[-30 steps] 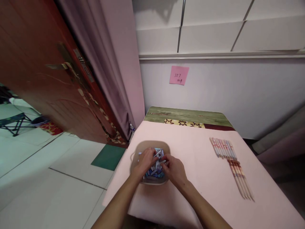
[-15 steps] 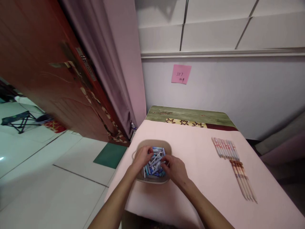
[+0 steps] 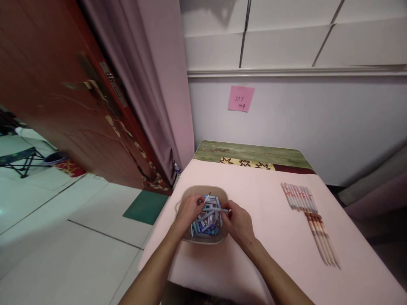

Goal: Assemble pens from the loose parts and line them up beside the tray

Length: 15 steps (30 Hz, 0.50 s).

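Observation:
A beige basket [image 3: 203,187] with rounded corners holds many blue, white and grey pens and sticks [image 3: 208,222], lying at mixed angles. Over its left side, my left hand [image 3: 190,209] is closed in a pinch on a slim white pen [image 3: 207,197] with a dark tip. At the right rim, my right hand [image 3: 238,220] pinches the end of a grey-blue pen [image 3: 218,209], which lies roughly level across the basket above the others. The far end of that pen reaches close to my left fingertips; whether they touch it I cannot tell.
On the pink-covered table [image 3: 254,199], a row of white-and-red pens [image 3: 299,198] lies at the right, with several beige-brown pens [image 3: 322,239] nearer me. A pink note [image 3: 241,98] is stuck on the wall. The brown door [image 3: 73,110] and a green mat [image 3: 146,206] are at the left.
My right hand has moved slightly up and right, with a grey-blue pen now raised from the pile. A slim white pen now shows sticking up at my left fingertips.

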Available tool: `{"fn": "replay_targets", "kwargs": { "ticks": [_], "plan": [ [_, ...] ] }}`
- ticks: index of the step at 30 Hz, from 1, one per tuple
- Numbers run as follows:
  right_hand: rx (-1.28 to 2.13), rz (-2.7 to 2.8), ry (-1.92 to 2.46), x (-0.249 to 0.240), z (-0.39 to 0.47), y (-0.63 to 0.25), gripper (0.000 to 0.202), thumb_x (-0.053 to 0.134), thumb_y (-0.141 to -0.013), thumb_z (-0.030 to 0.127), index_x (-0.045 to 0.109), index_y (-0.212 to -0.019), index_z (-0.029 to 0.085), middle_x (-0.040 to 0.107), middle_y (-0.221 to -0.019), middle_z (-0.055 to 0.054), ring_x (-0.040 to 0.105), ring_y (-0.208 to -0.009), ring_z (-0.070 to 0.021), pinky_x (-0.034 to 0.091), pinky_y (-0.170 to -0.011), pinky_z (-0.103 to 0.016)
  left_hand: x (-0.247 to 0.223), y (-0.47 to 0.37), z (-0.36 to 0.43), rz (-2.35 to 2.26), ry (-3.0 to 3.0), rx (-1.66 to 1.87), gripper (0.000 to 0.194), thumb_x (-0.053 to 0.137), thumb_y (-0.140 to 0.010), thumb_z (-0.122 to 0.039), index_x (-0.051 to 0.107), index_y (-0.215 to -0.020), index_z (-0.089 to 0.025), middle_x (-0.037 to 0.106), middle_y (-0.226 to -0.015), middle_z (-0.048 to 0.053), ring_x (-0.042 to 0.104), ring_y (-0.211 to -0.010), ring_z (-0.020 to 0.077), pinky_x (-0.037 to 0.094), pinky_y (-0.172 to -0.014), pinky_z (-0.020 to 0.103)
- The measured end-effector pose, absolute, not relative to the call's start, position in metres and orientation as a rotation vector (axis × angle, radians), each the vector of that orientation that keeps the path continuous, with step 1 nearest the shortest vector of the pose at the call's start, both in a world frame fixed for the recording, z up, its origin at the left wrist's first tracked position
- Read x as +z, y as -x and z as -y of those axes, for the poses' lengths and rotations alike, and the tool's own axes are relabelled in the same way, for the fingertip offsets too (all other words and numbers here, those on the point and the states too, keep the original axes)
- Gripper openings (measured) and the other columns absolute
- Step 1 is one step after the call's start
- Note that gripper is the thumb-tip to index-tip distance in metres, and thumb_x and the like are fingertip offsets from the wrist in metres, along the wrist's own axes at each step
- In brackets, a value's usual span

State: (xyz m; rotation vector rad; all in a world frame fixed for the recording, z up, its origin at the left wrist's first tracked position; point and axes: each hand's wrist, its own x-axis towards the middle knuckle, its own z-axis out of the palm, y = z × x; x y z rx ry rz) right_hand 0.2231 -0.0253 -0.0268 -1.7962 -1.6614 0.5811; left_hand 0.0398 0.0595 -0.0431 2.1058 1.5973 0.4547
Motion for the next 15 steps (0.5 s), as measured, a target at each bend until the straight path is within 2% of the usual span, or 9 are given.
{"fn": "replay_targets", "kwargs": {
  "ticks": [4, 7, 9, 11, 15],
  "plan": [
    [0.483, 1.789, 1.816, -0.026, 0.024, -0.22, 0.016, 0.055, -0.081, 0.024, 0.065, -0.093, 0.025, 0.069, -0.086, -0.001, 0.061, -0.08, -0.0167, 0.039, -0.069, -0.024, -0.036, -0.019, -0.061, -1.635, -2.035, 0.586, 0.015, 0.054, -0.079, -0.024, 0.067, -0.083, -0.017, 0.066, -0.078, 0.002, 0.058, -0.073, 0.016, 0.042, -0.068, 0.026],
    [0.386, 1.872, 1.788, -0.027, 0.023, -0.218, 0.024, 0.056, -0.081, 0.022, 0.065, -0.103, 0.025, 0.068, -0.098, -0.004, 0.059, -0.094, -0.0194, 0.041, -0.078, -0.026, -0.032, -0.011, -0.057, -1.577, -1.941, 0.703, 0.019, 0.052, -0.081, -0.026, 0.067, -0.085, -0.017, 0.066, -0.071, 0.0, 0.058, -0.066, 0.015, 0.042, -0.063, 0.025],
    [0.357, 1.882, 1.768, -0.026, 0.022, -0.217, 0.027, 0.056, -0.082, 0.022, 0.065, -0.107, 0.026, 0.068, -0.102, -0.004, 0.059, -0.098, -0.0197, 0.042, -0.08, -0.026, -0.029, -0.012, -0.053, -1.493, -1.939, 0.742, 0.02, 0.051, -0.082, -0.026, 0.068, -0.086, -0.018, 0.068, -0.074, 0.0, 0.059, -0.068, 0.0152, 0.043, -0.064, 0.025],
    [0.391, 1.855, 1.758, -0.025, 0.022, -0.217, 0.022, 0.055, -0.085, 0.026, 0.066, -0.104, 0.026, 0.068, -0.101, -0.004, 0.06, -0.095, -0.0187, 0.043, -0.079, -0.025, -0.026, -0.016, -0.05, -1.42, -2.001, 0.726, 0.021, 0.05, -0.082, -0.025, 0.07, -0.087, -0.02, 0.07, -0.08, 0.002, 0.061, -0.074, 0.0163, 0.044, -0.069, 0.025],
    [0.606, 1.701, 1.709, -0.022, 0.017, -0.216, 0.023, 0.054, -0.087, 0.036, 0.069, -0.1, 0.024, 0.072, -0.085, -0.003, 0.064, -0.074, -0.0166, 0.045, -0.068, -0.025, -0.019, -0.027, -0.046, -1.311, -2.062, 0.681, 0.02, 0.053, -0.081, -0.023, 0.071, -0.088, -0.022, 0.072, -0.088, 0.003, 0.062, -0.083, 0.0184, 0.045, -0.075, 0.027]
  ]
}}
